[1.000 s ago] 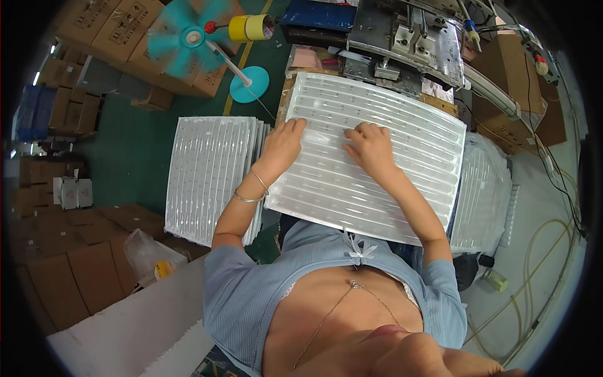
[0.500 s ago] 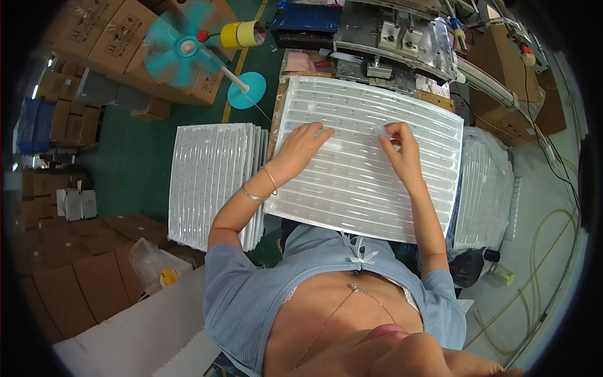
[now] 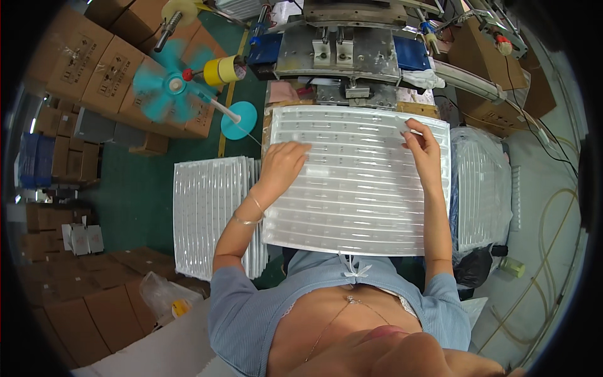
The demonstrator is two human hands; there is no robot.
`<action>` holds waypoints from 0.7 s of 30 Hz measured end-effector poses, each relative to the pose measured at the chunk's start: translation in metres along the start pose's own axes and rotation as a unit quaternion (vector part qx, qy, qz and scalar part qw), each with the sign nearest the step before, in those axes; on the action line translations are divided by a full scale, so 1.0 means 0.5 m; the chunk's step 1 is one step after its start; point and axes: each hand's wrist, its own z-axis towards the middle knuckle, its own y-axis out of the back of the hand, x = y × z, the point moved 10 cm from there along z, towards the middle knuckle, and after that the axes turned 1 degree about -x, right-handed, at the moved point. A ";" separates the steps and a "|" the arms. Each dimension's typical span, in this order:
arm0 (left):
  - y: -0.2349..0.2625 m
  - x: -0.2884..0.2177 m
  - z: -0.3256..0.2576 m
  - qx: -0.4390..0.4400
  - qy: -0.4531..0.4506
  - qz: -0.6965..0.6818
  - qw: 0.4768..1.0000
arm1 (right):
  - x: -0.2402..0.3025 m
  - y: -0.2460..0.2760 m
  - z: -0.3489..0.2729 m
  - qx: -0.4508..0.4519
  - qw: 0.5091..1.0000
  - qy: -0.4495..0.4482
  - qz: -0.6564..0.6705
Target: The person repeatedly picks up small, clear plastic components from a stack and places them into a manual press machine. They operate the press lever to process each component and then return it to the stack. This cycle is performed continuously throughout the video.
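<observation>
Right hand [image 3: 424,146], head view: shifted toward the right far corner of the white ribbed sheet [image 3: 348,204], thumb and forefinger nearly pinched. Left hand [image 3: 284,164]: loosely curled at the left side. Any grip: indeterminable. Handling now spans the sheet, flat before the person [image 3: 333,308].

Blue short-sleeved top [image 3: 235,314] with a pale bow [image 3: 357,270]
Silvery bracelets [image 3: 246,222] circle the left wrist [image 3: 253,210]; a thin necklace [image 3: 328,325] carries a pendant [image 3: 353,300].

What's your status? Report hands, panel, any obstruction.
Left hand over left part of ribbed panel. Right hand near its far right corner, grip unclear. Machine beyond panel's far edge.
</observation>
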 end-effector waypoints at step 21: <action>0.075 -0.084 0.270 -0.235 -0.003 -0.018 0.972 | 0.284 -0.166 0.255 -0.192 0.750 0.401 -0.490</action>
